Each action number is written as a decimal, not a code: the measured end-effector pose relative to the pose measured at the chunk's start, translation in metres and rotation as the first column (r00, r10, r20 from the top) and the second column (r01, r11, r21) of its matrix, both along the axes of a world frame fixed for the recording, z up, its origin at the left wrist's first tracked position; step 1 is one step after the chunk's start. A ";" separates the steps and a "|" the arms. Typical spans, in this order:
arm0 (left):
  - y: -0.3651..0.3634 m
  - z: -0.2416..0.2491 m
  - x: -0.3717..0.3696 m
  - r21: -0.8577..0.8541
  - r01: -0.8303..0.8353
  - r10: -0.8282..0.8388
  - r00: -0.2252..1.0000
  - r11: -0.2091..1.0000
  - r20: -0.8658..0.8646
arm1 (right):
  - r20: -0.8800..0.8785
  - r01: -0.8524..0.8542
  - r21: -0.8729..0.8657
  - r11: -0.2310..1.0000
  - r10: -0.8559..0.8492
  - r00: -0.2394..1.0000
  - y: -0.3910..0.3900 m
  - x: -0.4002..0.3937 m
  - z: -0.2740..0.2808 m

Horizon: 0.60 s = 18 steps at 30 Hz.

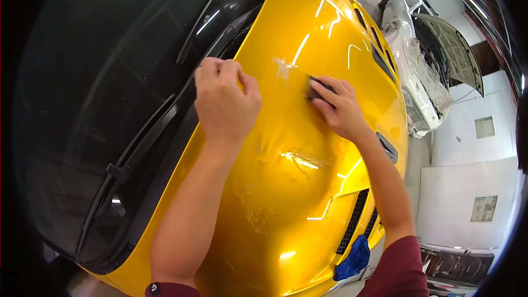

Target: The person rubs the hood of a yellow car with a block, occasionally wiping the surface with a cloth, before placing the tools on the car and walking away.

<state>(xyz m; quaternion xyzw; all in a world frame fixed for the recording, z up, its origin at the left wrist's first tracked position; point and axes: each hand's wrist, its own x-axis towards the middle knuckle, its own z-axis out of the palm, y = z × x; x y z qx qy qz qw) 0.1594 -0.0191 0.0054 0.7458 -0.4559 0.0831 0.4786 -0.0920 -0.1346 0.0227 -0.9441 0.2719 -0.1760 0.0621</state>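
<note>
A glossy yellow car hood (264, 198) fills the middle of the view, with wrinkles and small bubbles on its surface below centre. My right hand (341, 107) grips a small dark block (315, 89) pressed against the hood. Nearer the windshield, my left hand (226, 99) is over the hood's rear edge with its fingers curled in; what they hold, if anything, is hidden. A pale patch of reflection lies on the hood between the two hands.
The dark windshield (99, 77) with its black wiper (146, 132) is on the left. A blue cloth (355, 259) hangs at the car's front. Beyond it stands a white car (415, 71) with its hood raised, near a white wall (473, 132).
</note>
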 end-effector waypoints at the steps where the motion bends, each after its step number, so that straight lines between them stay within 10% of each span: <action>1: 0.000 0.003 -0.004 0.006 -0.006 0.006 1.000 1.000 -0.019 | -0.024 0.011 0.004 1.000 -0.011 1.000 0.003 -0.021 -0.001; 18: 0.000 0.006 -0.009 0.017 -0.021 0.022 0.998 1.000 -0.063 | 0.001 -0.035 -0.031 0.999 0.035 0.999 -0.009 0.030 0.000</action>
